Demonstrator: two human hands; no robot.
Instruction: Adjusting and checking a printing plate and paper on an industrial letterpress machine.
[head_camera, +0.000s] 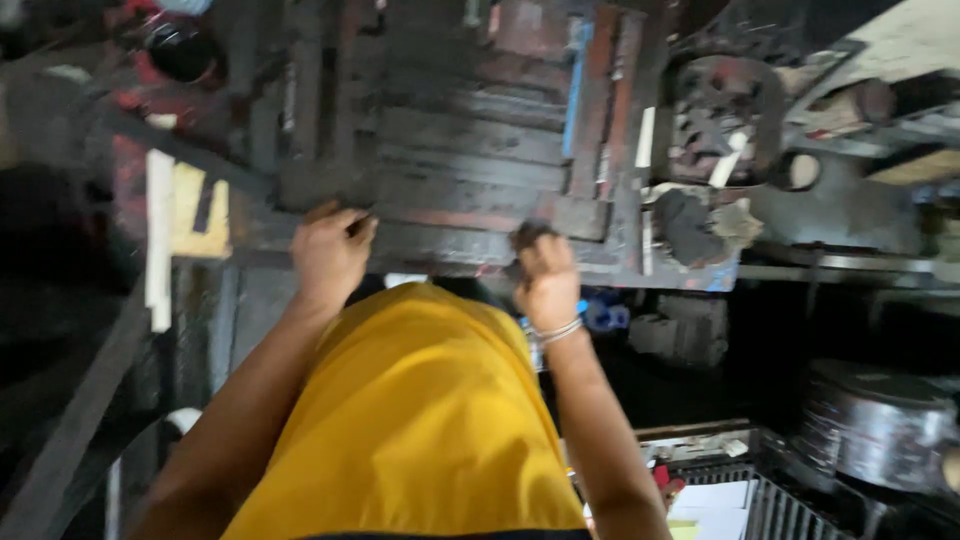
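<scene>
Ink-blackened metal frame (470, 150) packed with bars and blocks lies flat on the desk (840, 215), straight ahead of the person and touching both hands at its near edge. The left hand (330, 250) rests on that edge with its fingers (352, 222) curled down over the rim, narrow and pressed to the metal; whether they pinch anything loose cannot be told through the blur. The right hand (547, 278) is closed into a fist around a small dark lump (528, 234), perhaps a rag or a block, held against the frame's front bar. A pale bangle (557, 332) sits on the right wrist.

Both hands look to be working the frame's near edge, the left steadying while the right presses or rubs with what it holds; this reads as a step midway through, not a start or finish. A next move here would call for a firm, level hold on both sides, since the frame looks heavy and its packed pieces could shift if it tipped.

Outward from the hands, red-stained bars and a blue strip (577, 85) run up the frame's right part. Just beside the frame's right corner lies a crumpled dark rag (690, 225), and beyond it a round cast-metal part (725, 115). To the left, a white strip (158, 240) and a yellow card (195, 210) lie near the frame. Lower right, well apart from the hands, stands a dark metal drum (875, 425). The person's yellow shirt (420, 420) fills the foreground.
</scene>
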